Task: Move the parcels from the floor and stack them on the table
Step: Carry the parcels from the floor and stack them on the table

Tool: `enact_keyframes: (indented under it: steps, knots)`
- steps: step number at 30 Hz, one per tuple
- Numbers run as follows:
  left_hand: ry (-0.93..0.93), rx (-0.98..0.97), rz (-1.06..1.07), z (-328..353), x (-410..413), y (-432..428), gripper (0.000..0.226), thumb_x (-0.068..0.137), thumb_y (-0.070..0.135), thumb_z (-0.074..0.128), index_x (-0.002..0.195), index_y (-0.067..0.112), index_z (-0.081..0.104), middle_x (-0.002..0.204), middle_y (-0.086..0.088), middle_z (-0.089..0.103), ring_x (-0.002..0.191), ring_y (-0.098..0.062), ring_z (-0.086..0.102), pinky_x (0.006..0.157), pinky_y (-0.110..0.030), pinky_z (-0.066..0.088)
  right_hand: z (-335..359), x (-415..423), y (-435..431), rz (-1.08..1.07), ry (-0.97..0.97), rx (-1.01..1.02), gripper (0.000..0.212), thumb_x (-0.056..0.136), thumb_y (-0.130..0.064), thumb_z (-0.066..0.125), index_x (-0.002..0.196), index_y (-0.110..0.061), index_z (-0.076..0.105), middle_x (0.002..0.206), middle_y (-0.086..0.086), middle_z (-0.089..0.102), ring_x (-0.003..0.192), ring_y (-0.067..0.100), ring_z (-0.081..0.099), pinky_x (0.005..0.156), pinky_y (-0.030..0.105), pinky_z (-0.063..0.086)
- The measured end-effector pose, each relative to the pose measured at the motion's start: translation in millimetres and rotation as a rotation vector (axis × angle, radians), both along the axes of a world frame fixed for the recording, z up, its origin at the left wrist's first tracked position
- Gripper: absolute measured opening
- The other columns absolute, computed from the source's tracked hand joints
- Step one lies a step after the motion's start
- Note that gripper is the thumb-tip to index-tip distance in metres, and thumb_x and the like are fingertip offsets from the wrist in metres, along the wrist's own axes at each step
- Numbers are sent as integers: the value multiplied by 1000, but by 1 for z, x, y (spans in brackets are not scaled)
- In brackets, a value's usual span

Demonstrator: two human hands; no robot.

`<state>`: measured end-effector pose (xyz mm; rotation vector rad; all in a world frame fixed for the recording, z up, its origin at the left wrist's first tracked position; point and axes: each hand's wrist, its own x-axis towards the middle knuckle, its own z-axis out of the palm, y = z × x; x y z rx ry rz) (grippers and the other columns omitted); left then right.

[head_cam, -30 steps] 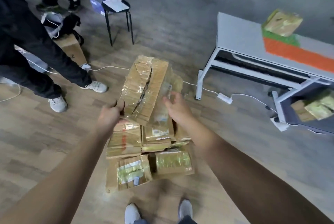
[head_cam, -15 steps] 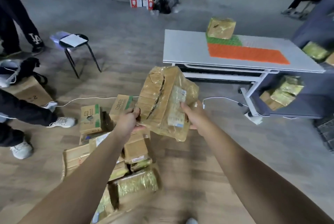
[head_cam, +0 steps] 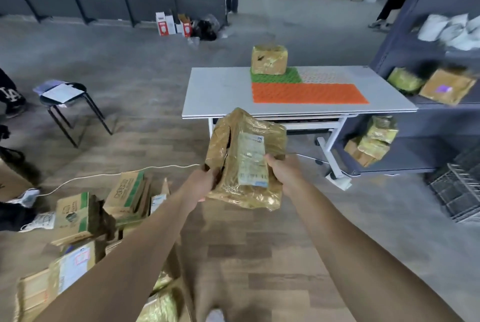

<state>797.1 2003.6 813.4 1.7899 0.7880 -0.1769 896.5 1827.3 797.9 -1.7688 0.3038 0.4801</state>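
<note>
A brown, tape-wrapped parcel (head_cam: 244, 158) with a white label is held up in front of me, just short of the table's near edge. My left hand (head_cam: 205, 180) grips its left side and my right hand (head_cam: 281, 169) grips its right side. The white table (head_cam: 215, 93) stands ahead, carrying a green mat, an orange mat and one wrapped parcel (head_cam: 269, 60) on the green mat. A heap of cardboard parcels (head_cam: 78, 218) lies on the floor at my lower left.
A black stool (head_cam: 65, 98) with papers stands at the left. A dark shelf unit (head_cam: 428, 119) with more parcels rises to the right of the table, with a wire basket (head_cam: 457, 189) beside it. A white cable (head_cam: 104, 175) runs across the floor. People stand at the left and far back.
I have lifted the parcel off the floor heap with both hands and turned toward the table. The heap has slid to my lower left and the table is now straight ahead.
</note>
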Motion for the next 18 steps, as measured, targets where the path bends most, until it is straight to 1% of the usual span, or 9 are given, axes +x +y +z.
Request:
enact_keyframes:
  steps: [3, 5, 7, 8, 10, 12, 14, 16, 18]
  knots:
    - [27, -37, 26, 2, 38, -10, 33, 91, 46, 46, 112, 24, 56, 95, 1, 61, 86, -21, 58, 89, -39, 52, 6, 30, -12, -31, -34, -17, 28, 83, -43, 70, 96, -18, 67, 98, 1, 73, 89, 22, 69, 80, 42, 58]
    - [7, -118, -5, -2, 70, -12, 44, 84, 58, 47, 112, 25, 58, 98, 2, 65, 89, -19, 61, 89, -38, 51, 11, 55, -18, -41, -55, -14, 28, 85, -42, 68, 101, -19, 66, 98, -2, 71, 89, 16, 65, 74, 33, 54]
    - [-4, -173, -30, -8, 105, -11, 54, 74, 67, 49, 107, 27, 62, 92, 1, 68, 87, -20, 63, 93, -40, 49, 14, 87, -22, -57, -74, -13, 22, 88, -39, 68, 99, -20, 66, 99, -3, 70, 91, 16, 64, 78, 34, 54]
    - [-11, -196, -44, -7, 124, -12, 50, 76, 66, 49, 104, 27, 63, 85, 0, 67, 81, -20, 62, 93, -39, 49, 16, 105, -24, -59, -81, -15, 17, 88, -37, 68, 95, -22, 65, 99, -4, 69, 92, 17, 64, 82, 36, 53]
    - [-43, -223, -73, -7, 163, -13, 36, 89, 52, 48, 100, 21, 64, 79, -3, 65, 69, -18, 56, 77, -30, 45, 20, 143, -23, -75, -116, -47, 12, 89, -36, 67, 89, -26, 61, 100, -3, 69, 94, 18, 64, 87, 39, 53]
    - [-64, -215, -90, -6, 203, -14, 36, 93, 46, 46, 100, 17, 67, 86, -7, 65, 72, -18, 56, 70, -28, 43, 28, 180, -20, -107, -139, -80, 22, 86, -40, 67, 98, -22, 63, 102, -1, 69, 94, 21, 65, 87, 42, 54]
    - [-31, -210, -126, -12, 241, -10, 47, 88, 58, 41, 105, 21, 64, 88, -5, 62, 81, -20, 56, 87, -34, 44, 37, 214, -16, -111, -145, -124, 33, 84, -41, 65, 108, -18, 62, 103, -1, 68, 94, 21, 64, 82, 38, 53]
    - [-25, -174, -158, -24, 281, -2, 65, 72, 76, 34, 104, 30, 66, 89, -2, 65, 93, -24, 62, 102, -42, 42, 41, 249, -11, -86, -153, -170, 40, 82, -42, 65, 112, -16, 62, 102, 1, 68, 93, 21, 64, 76, 36, 53]
    - [-8, -94, -156, -24, 314, 2, 67, 66, 81, 31, 93, 32, 70, 91, -8, 69, 96, -29, 65, 96, -43, 48, 44, 280, -6, -68, -186, -230, 43, 81, -41, 64, 113, -13, 63, 99, 2, 69, 89, 21, 65, 68, 32, 52]
